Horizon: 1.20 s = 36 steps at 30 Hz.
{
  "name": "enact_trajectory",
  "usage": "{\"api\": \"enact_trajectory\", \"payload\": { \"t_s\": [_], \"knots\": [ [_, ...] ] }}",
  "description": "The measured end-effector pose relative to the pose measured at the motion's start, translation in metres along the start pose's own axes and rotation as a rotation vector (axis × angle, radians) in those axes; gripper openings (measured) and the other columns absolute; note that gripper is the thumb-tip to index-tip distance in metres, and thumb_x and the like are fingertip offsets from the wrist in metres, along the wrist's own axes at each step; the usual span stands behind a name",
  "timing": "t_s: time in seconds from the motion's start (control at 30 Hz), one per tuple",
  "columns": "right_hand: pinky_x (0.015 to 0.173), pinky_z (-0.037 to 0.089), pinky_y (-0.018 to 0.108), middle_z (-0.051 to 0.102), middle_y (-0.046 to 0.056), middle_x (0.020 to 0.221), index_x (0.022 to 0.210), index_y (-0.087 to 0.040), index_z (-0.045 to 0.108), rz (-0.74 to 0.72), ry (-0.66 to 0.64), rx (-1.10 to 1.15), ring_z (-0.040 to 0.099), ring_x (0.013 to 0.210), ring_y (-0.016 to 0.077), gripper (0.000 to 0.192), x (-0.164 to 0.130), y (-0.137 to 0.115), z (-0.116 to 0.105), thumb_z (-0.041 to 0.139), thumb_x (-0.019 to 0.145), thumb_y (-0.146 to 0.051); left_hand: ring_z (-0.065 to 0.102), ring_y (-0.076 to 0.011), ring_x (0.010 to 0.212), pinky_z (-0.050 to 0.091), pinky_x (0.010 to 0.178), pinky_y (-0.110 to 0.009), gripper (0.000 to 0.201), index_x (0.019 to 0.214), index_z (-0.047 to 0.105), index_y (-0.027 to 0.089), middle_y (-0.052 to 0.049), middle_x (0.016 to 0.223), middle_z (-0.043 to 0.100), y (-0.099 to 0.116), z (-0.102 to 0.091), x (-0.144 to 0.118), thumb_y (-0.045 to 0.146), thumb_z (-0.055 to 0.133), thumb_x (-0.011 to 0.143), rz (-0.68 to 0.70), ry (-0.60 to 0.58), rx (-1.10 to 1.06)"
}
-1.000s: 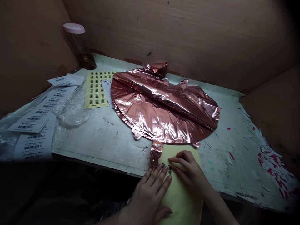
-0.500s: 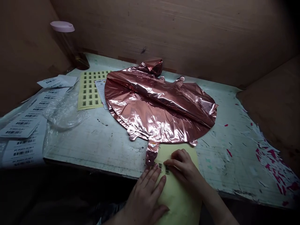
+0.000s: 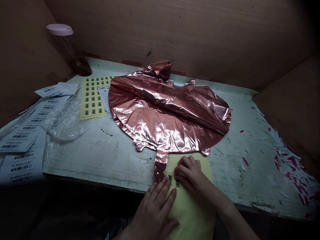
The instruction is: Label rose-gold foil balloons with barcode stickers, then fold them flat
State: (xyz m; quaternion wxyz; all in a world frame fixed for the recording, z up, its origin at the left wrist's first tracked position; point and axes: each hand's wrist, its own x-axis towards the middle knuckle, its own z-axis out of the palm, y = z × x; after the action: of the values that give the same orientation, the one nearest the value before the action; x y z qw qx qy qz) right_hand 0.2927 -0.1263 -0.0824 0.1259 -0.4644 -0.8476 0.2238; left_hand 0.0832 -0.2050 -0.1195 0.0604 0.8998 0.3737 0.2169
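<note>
A yellow sticker sheet [image 3: 192,213] hangs over the table's near edge, with a few small barcode stickers [image 3: 177,183] near its upper left. My left hand [image 3: 156,203] lies on the sheet's left side, fingers stretched out beside the stickers. My right hand [image 3: 191,173] rests on the sheet with its fingers curled into a pinch just above a barcode sticker; what is between the fingertips is hidden. Beyond both hands lies a flat, creased rose-gold foil balloon [image 3: 170,116]. Its tail [image 3: 160,163] reaches down to the sheet, close to my left fingertips.
Another yellow barcode sticker sheet [image 3: 93,96] lies at the left, partly under a white card [image 3: 104,96]. Farther left are printed labels [image 3: 22,143] and clear plastic wrap [image 3: 66,123]. A pink-lidded cup [image 3: 60,30] stands behind. Paper scraps [image 3: 295,170] cover the right edge. Cardboard walls surround the table.
My right hand's fingers have curled in more tightly near the barcode stickers. My left hand has stayed in place on the sheet. The view has shifted slightly.
</note>
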Motion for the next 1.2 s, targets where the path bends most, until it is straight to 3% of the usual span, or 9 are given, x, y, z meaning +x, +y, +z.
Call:
{"api": "enact_trajectory", "payload": {
  "t_s": [0.47,0.73,0.9,1.2],
  "knots": [
    [0.078,0.039,0.041,0.057,0.005,0.096,0.086,-0.022,0.053,0.039,-0.062,0.027,0.049,0.089,0.0218,0.012,0.002,-0.002,-0.002,0.051,0.095,-0.015,0.036,-0.0302,0.142,0.040,0.109,-0.044,0.058,0.142,0.048,0.012,-0.014,0.146,0.050,0.000,0.000,0.000,0.047,0.047,0.096,-0.001,0.024,0.024],
    [0.075,0.040,0.039,0.058,0.006,0.096,0.093,-0.023,0.052,-0.029,0.039,0.098,0.050,0.090,0.0220,0.008,-0.009,0.008,0.001,0.047,0.098,-0.018,0.037,-0.0303,0.142,0.041,0.108,-0.043,0.057,0.140,0.051,0.012,-0.014,0.145,0.051,-0.002,0.001,0.001,0.048,0.047,0.096,0.012,0.032,0.036],
    [0.079,0.038,0.041,0.058,0.005,0.095,0.093,-0.022,0.056,0.014,-0.051,0.069,0.051,0.090,0.0220,0.009,-0.005,0.000,-0.003,0.050,0.097,-0.016,0.037,-0.0299,0.142,0.040,0.108,-0.043,0.057,0.140,0.051,0.012,-0.013,0.145,0.051,-0.002,0.002,0.002,0.048,0.046,0.097,0.011,0.035,0.042],
    [0.078,0.038,0.040,0.058,0.005,0.093,0.086,-0.021,0.052,0.032,-0.071,0.088,0.049,0.088,0.0214,0.013,-0.004,-0.002,-0.002,0.048,0.097,-0.015,0.034,-0.0302,0.143,0.038,0.109,-0.044,0.055,0.141,0.050,0.012,-0.014,0.146,0.050,-0.002,0.001,0.000,0.045,0.046,0.097,0.003,0.047,0.036]
  ]
}}
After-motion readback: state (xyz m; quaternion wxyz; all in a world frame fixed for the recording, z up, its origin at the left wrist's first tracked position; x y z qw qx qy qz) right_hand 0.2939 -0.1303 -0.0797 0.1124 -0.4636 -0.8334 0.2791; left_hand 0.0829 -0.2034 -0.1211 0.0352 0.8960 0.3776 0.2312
